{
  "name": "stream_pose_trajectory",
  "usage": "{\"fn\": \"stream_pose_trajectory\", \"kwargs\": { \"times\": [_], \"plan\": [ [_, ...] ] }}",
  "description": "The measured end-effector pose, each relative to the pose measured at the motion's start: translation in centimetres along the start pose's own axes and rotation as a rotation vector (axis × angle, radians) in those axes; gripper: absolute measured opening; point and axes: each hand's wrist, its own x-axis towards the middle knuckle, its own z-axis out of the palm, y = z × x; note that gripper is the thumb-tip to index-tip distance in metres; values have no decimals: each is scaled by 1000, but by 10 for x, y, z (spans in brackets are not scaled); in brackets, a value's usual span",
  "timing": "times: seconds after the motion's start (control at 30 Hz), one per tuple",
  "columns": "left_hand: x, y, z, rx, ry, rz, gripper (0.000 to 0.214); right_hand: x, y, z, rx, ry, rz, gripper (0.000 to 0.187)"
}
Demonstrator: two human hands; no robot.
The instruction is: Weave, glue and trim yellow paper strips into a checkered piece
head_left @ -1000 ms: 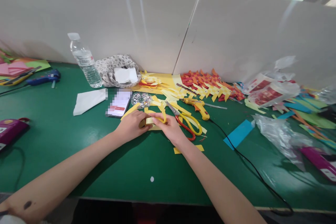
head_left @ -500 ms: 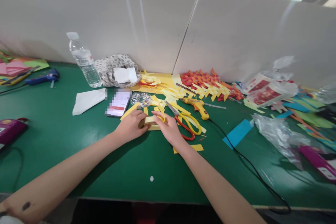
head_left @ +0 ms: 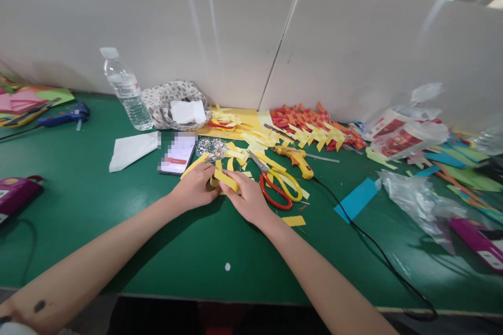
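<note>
My left hand [head_left: 196, 187] and my right hand [head_left: 245, 198] meet on the green table [head_left: 196, 251], both pinched on a yellow paper strip piece [head_left: 225, 179]. My left fingers curl round its left end. The right thumb and fingers press its right part. Loose yellow strips [head_left: 255, 159] lie just behind the hands. Red and yellow scissors [head_left: 275, 180] rest right of my right hand. A yellow glue gun [head_left: 298, 159] lies behind them, its black cord [head_left: 373, 246] trailing to the front right.
A water bottle [head_left: 126, 91], a patterned pouch [head_left: 175, 104], a phone [head_left: 178, 153], a white tissue [head_left: 131, 149] and a dish of googly eyes [head_left: 212, 147] stand behind. Woven red and yellow paper pieces [head_left: 314, 125] line the white partition [head_left: 353, 42]. Plastic bags [head_left: 416, 199] crowd the right.
My right hand has shifted slightly left and lower, turning the yellow piece so it slants between both hands. The left hand has hardly moved.
</note>
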Motion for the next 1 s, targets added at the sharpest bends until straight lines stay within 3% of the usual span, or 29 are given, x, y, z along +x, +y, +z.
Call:
{"fn": "stream_pose_trajectory", "kwargs": {
  "times": [0.2,0.37,0.47,0.63,0.7,0.83,0.9,1.0],
  "plan": [
    [0,1,-3,4,-29,-10,7,-2,3,1,84,86,-88,56],
    [0,1,-3,5,-30,-24,7,-2,0,-9,200,247,-41,34],
    [0,1,-2,-1,-30,-21,8,-2,-4,-17,80,378,-85,33],
    [-1,0,-2,-3,-21,-14,8,-2,-9,-26,-211,472,-236,31],
    [-1,0,-1,1,-19,-7,8,-1,-10,-28,-215,445,-278,32],
    [-1,-1,-1,20,-22,7,9,1,-11,-28,-112,262,-265,36],
    [-1,-1,-2,25,-26,9,9,2,-8,-26,23,177,-164,38],
    [-1,0,-3,22,-39,7,7,3,-3,-24,329,88,116,46]
  ]
}}
